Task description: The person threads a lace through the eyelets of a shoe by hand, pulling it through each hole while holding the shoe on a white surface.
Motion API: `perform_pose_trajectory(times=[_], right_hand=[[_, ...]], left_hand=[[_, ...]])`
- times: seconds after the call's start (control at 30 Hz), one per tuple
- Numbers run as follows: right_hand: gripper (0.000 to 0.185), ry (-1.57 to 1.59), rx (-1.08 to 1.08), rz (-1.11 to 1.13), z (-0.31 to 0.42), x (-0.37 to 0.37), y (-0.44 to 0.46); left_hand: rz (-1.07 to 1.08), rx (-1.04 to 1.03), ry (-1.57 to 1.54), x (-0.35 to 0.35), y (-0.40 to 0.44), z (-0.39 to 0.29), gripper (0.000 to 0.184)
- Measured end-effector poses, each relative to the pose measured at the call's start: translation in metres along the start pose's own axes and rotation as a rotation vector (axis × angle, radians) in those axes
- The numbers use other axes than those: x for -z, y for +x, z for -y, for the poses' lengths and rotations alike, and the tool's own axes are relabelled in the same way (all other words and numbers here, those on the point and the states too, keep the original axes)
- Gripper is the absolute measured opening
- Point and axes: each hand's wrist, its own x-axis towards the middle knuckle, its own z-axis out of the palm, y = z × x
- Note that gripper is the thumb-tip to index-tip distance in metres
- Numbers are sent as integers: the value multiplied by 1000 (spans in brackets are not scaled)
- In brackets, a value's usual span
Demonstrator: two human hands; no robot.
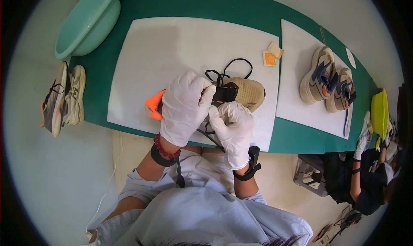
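Note:
A sneaker [248,91] lies on its sole on the white mat, with a beige mesh toe pointing right, a black lacing area and an orange heel [154,105]. Black shoelace [239,60] loops out beyond its far side. My left hand [184,106], in a white glove, covers the shoe's middle, its fingers curled closed at the laces. From the near side, my right hand [235,127], gloved too, pinches at the lacing with thumb and fingers together. The fingertips largely hide the lace between them. Part of a dark lace hangs below the hands.
The white mat [146,52] lies on a green table [206,3]. An opened orange-and-white packet [270,58] is near its right edge. A second sneaker pair [322,80] stands right; another pair [74,95] is left, below a teal basin [88,26]. A gloved co-worker [370,181] sits right by a yellow basin [379,115].

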Motion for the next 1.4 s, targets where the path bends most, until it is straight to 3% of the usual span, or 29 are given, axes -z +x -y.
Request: perform_pose_trajectory(times=[0.07,0.17,0.67,1.07,1.4], right_hand=[[21,202,-161,-55,6,-3,-1],[18,211,-276,-42,3,-5,-2],[10,60,-146,-43,3,-4,3],[17,-91,32,11,4,0,5],[18,-123,48,76,3,5,6]], left_hand=[[6,6,-23,0,-1,1,11],[12,5,-32,0,-1,2,11],[5,-1,-5,0,0,-1,11],[5,6,-6,0,0,0,11],[1,-6,-20,0,0,0,12]])
